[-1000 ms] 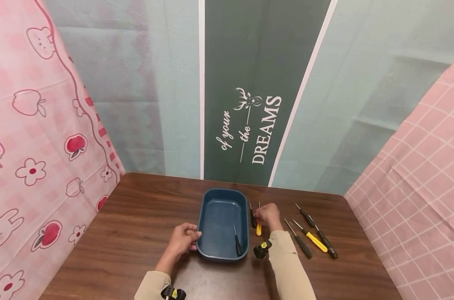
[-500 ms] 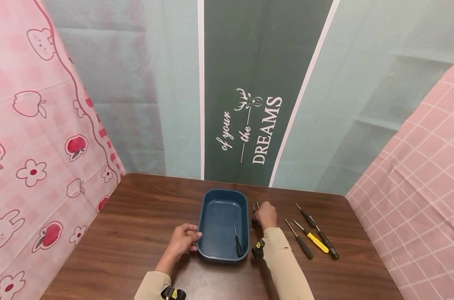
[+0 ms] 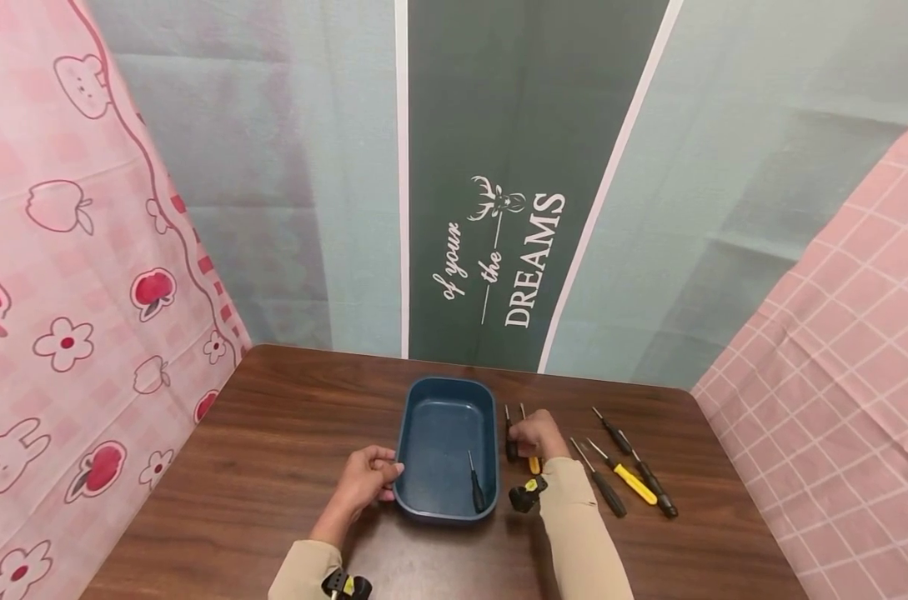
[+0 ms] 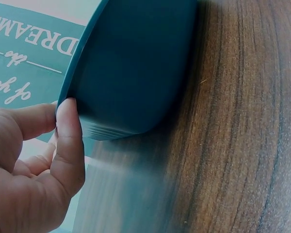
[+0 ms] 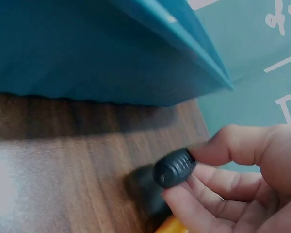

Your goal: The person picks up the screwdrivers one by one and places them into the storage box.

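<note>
My left hand (image 3: 367,477) pinches the blue tray (image 3: 438,458) between my hands, my right hand (image 3: 534,435) pinches a black screwdriver (image 5: 174,169) by its handle, and with a yellow screwdriver (image 3: 534,466) close against my right fingers, a hasty lift might drag it along.

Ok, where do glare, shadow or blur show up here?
Head view: soft sheen on the table in front of the tray; left wrist: the tray's edge blurs against the table; right wrist: bright glare at left, shadow alongside the tray, and the black handle in the right hand looks fairly sharp.
</note>
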`<state>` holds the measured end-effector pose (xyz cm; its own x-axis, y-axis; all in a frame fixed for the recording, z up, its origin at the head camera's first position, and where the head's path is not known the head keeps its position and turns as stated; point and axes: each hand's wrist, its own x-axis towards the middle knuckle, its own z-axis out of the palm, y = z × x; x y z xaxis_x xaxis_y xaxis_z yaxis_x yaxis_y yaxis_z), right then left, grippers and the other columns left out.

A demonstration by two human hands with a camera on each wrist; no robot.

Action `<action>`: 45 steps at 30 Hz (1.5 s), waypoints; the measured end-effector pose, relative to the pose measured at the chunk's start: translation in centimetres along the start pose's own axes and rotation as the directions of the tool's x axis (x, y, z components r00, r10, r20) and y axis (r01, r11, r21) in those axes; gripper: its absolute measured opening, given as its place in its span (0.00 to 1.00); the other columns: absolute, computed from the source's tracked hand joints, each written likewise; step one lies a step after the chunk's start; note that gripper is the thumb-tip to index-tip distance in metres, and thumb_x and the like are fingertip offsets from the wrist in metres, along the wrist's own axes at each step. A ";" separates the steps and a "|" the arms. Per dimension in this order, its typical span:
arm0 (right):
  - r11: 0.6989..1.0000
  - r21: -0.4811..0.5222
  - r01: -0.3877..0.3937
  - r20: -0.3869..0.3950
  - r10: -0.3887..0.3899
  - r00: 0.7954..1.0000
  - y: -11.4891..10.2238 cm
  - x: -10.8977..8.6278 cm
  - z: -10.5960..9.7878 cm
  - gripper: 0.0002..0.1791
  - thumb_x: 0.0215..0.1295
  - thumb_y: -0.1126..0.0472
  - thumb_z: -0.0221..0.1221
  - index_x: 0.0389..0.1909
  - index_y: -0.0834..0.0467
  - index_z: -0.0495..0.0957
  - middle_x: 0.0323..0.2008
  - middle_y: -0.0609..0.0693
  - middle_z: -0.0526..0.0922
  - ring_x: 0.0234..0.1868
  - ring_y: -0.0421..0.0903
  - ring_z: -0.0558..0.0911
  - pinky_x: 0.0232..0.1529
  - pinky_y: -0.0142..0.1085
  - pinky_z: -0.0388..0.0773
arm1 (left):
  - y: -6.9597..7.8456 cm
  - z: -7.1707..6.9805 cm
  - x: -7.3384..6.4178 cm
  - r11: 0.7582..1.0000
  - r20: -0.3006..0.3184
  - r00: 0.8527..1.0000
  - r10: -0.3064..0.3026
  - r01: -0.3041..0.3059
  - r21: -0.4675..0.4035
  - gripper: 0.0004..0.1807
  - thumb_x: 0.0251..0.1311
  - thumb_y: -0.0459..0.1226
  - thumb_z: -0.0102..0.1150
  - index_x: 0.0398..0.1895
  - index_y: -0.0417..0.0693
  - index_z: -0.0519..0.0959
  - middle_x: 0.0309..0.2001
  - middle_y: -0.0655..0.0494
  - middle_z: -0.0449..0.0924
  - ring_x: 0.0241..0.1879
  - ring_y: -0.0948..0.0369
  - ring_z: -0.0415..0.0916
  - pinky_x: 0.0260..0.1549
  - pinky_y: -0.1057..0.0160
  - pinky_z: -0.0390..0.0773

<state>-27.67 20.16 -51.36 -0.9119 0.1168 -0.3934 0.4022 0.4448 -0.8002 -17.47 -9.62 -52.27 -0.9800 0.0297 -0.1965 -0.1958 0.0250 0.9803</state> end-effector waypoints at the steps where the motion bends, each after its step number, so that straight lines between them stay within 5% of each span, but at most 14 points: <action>1: 0.999 0.044 -0.010 0.026 0.009 1.000 0.1 -0.1 -0.1 0.02 0.46 0.74 0.58 0.20 0.69 0.74 0.18 0.53 0.72 0.18 0.47 0.75 0.23 0.39 0.80 | 0.0 0.0 0.0 1.000 0.000 1.000 0.000 0.000 0.001 0.18 0.55 0.26 0.59 0.46 0.22 0.68 0.24 0.49 0.72 0.19 0.61 0.71 0.17 0.62 0.79; 13: 0.987 0.158 -0.042 0.126 0.022 0.992 0.6 -0.3 -1.0 0.04 0.51 0.74 0.56 0.21 0.69 0.75 0.17 0.53 0.71 0.16 0.44 0.74 0.21 0.35 0.79 | 0.1 0.0 0.0 1.000 0.018 1.000 -0.003 0.004 -0.021 0.18 0.55 0.26 0.58 0.46 0.21 0.67 0.23 0.50 0.72 0.18 0.61 0.70 0.16 0.64 0.78; 18: 0.950 0.306 -0.060 0.198 -0.002 0.980 0.6 -0.7 -1.6 0.07 0.55 0.72 0.55 0.32 0.74 0.74 0.22 0.54 0.76 0.21 0.46 0.77 0.27 0.37 0.81 | 0.0 -0.1 0.1 1.000 0.024 1.000 -0.007 0.007 -0.025 0.18 0.55 0.26 0.58 0.46 0.22 0.67 0.23 0.50 0.72 0.18 0.61 0.70 0.16 0.64 0.78; 24: 0.931 0.359 -0.057 0.255 -0.039 0.966 0.1 -1.6 -2.3 0.13 0.63 0.68 0.53 0.42 0.76 0.70 0.26 0.55 0.76 0.26 0.46 0.78 0.32 0.39 0.81 | 0.0 -0.1 0.1 0.999 0.029 0.999 -0.019 0.020 -0.028 0.18 0.55 0.26 0.58 0.46 0.23 0.67 0.24 0.50 0.72 0.19 0.61 0.70 0.17 0.63 0.78; 45: 0.962 0.261 0.077 0.354 -0.169 0.920 -3.3 -4.5 -0.6 0.02 0.56 0.69 0.54 0.26 0.64 0.73 0.21 0.54 0.76 0.21 0.46 0.78 0.28 0.41 0.81 | 0.0 -0.3 0.3 0.998 0.073 0.996 -0.047 0.051 -0.048 0.18 0.56 0.26 0.57 0.47 0.25 0.65 0.26 0.49 0.71 0.21 0.59 0.69 0.18 0.62 0.79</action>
<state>-24.95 18.74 -46.69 -0.8781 -0.2819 -0.3866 0.3385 0.2052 -0.9183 -17.76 -9.90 -52.36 -0.9645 0.1014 -0.2437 -0.2470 -0.0212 0.9688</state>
